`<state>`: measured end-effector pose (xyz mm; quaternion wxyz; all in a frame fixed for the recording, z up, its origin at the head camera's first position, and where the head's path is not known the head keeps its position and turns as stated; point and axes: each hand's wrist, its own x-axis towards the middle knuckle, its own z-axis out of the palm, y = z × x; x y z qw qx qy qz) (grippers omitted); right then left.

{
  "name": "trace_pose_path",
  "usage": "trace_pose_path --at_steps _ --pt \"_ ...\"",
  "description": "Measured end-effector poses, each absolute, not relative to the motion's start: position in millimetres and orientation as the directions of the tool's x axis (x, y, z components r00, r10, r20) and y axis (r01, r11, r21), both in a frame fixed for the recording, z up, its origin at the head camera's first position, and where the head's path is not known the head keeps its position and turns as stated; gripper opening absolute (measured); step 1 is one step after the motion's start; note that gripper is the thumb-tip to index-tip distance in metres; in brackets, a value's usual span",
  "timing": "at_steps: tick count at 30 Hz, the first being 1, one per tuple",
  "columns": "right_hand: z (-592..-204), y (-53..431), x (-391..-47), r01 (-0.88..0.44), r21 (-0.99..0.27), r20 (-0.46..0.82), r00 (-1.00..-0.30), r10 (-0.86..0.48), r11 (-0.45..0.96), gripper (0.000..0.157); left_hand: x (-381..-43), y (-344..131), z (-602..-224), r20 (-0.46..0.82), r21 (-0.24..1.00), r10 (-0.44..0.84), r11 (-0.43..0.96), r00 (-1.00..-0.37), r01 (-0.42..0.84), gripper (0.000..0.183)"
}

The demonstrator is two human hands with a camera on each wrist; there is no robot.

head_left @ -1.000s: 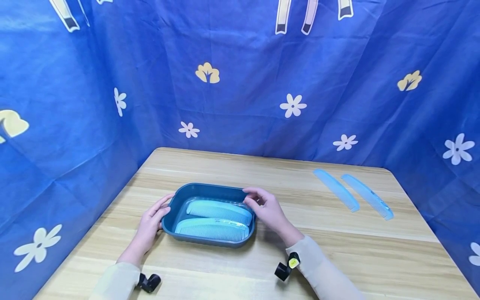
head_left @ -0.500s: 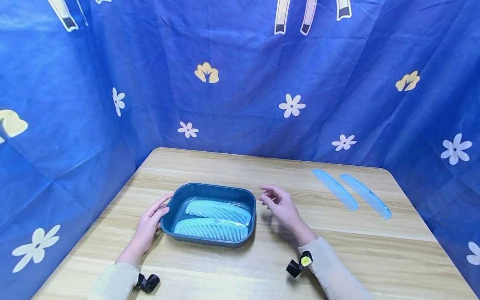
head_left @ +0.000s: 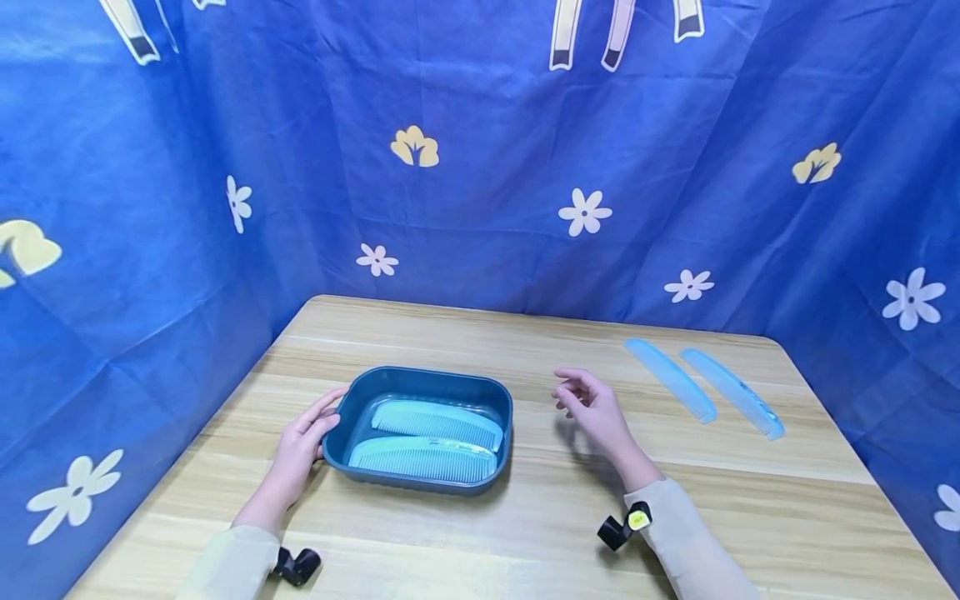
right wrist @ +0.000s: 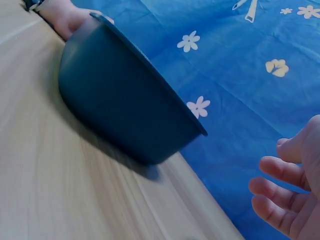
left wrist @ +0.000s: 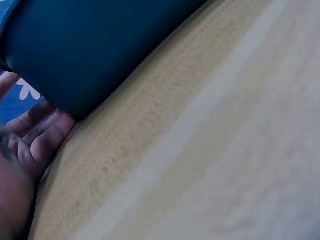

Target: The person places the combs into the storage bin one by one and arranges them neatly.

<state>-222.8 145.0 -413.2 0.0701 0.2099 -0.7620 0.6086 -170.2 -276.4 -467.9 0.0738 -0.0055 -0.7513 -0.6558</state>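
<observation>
Hair combs (head_left: 423, 460) of light-blue plastic, four in number, lie in two pairs on a wood-grain table (head_left: 465, 550): two inside a dark teal basin (head_left: 420, 382) left of centre, two directly on the tabletop at the far right. From the near left comes the left hand (head_left: 298, 442), out of a pale sleeve (head_left: 228, 562) that has a black wrist-worn device (head_left: 297, 567) beside it; this hand is open, its relaxed fingers resting against the outside of the basin's left end. The basin stands upright and is rectangular with rounded corners. Inside it the two combs lie lengthwise, one nearer than the other, their teeth pointing to the near side; whether they touch is hard to tell. Right of the basin, and apart from it, the right hand (head_left: 596, 412) hovers above the table, its shadow below and to the left; its fingers are loosely bent, and the right wrist view shows the thumb separate from them. A second black device (head_left: 622, 529), with a yellow label (head_left: 639, 520), sits at that wrist. Farther right, the left-hand loose comb (head_left: 675, 380) and the right-hand loose comb (head_left: 735, 392) slant from far left to near right, roughly parallel and apart, teeth facing near left. Blue cloth (head_left: 480, 192) printed with white flowers (head_left: 585, 212) rises behind the table.
</observation>
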Motion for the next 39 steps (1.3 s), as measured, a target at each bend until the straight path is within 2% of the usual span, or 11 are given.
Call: trace_pose_path --at_steps 13,17,25,35,39 --pt "-424 178 -234 -0.3 -0.915 0.279 -0.954 -0.113 0.271 0.028 -171 -276 -467 0.11 0.986 -0.093 0.137 -0.99 0.097 0.043" --pt "-431 190 -239 -0.268 -0.927 0.256 -0.963 -0.08 0.261 0.028 -170 -276 -465 0.111 0.985 -0.095 0.141 -0.989 0.097 0.043" --pt "-465 220 -263 -0.188 -0.947 0.184 -0.982 -0.039 0.262 0.033 -170 -275 -466 0.104 0.986 -0.106 0.139 -0.989 0.089 0.044" --pt "-475 246 -270 -0.213 -0.909 0.217 -0.976 -0.028 0.358 0.033 -170 -276 -471 0.133 0.987 -0.091 0.101 -0.987 0.124 0.044" --pt "-477 254 -273 -0.218 -0.865 0.24 -0.971 -0.009 0.452 0.031 -170 -276 -471 0.133 0.987 -0.099 0.108 -0.986 0.122 0.043"
